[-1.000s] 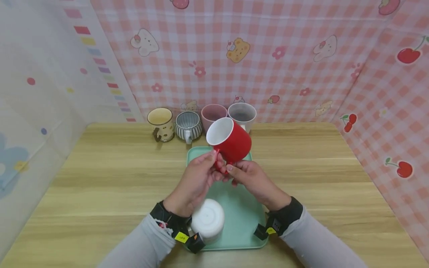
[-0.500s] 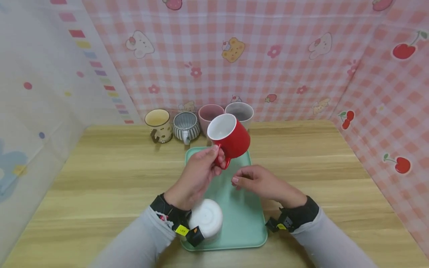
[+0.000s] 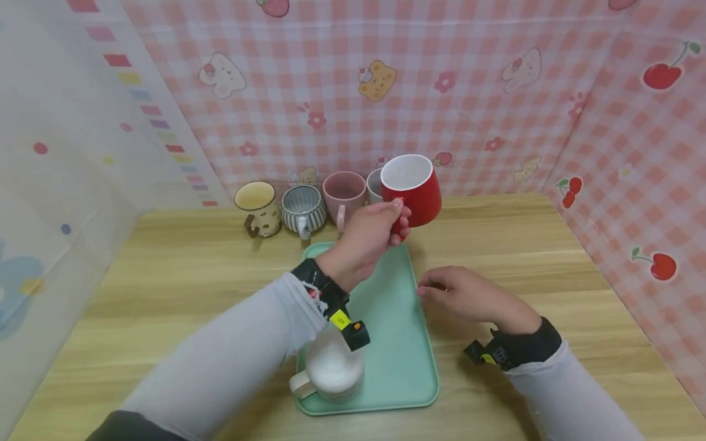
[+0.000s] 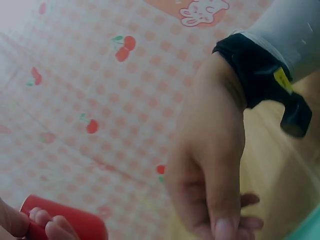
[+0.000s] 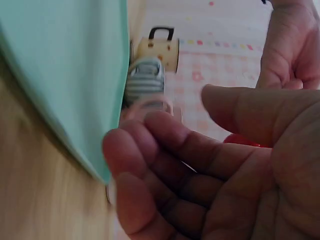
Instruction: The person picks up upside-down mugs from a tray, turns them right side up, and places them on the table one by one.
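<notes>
My left hand (image 3: 372,236) grips the handle of a red mug (image 3: 421,199), white inside, raised above the far end of the green tray (image 3: 391,361). The mug's mouth tips slightly toward me, and it partly covers a white cup (image 3: 374,184) behind. In the left wrist view the red mug (image 4: 75,220) shows at the lower left, with fingers at its handle. My right hand (image 3: 469,297) is at the tray's right edge, fingers loosely curled with nothing in them; the right wrist view shows the bare palm (image 5: 240,185). A white mug (image 3: 333,367) stands upside down at the tray's near left.
Along the back wall stand a yellow spotted mug (image 3: 259,208), a grey striped cup (image 3: 304,211) and a pink mug (image 3: 344,196). The wooden table (image 3: 182,288) meets a pink checked cloth (image 3: 331,79) at the back and right.
My right hand has let go of the red mug's handle and moved right, off the tray. My left hand has carried the mug up, right and away from me.
</notes>
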Demonstrator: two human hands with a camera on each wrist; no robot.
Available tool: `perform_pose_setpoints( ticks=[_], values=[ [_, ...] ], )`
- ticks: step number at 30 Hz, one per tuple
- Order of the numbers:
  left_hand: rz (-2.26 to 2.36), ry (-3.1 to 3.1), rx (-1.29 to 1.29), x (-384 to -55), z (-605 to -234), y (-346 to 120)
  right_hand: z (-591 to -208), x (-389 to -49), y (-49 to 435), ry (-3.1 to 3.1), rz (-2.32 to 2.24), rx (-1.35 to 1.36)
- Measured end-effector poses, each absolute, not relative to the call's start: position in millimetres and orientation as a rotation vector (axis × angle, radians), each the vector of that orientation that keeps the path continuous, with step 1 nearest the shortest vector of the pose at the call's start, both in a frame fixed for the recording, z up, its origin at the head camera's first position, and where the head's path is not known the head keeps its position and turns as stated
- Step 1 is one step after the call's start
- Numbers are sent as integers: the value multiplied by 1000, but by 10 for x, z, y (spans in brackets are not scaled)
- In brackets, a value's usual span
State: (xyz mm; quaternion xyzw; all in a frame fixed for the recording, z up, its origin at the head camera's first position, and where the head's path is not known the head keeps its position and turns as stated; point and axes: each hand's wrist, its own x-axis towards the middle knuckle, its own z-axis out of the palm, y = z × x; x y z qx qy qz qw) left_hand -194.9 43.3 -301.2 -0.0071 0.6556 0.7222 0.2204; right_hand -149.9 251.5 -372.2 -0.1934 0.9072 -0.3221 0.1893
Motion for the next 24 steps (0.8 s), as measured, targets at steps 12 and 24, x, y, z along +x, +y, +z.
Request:
perform_pose_setpoints(
  ticks=[12, 24],
  values=[
    [2012, 1801, -238, -2223, -3273, 1207, -3714, -1520, 2637, 2490, -822, -536],
    [2054, 1868, -407, -2470, -3632, 1575, -3797, -1618, 2753, 2437, -769, -523]
  ],
)
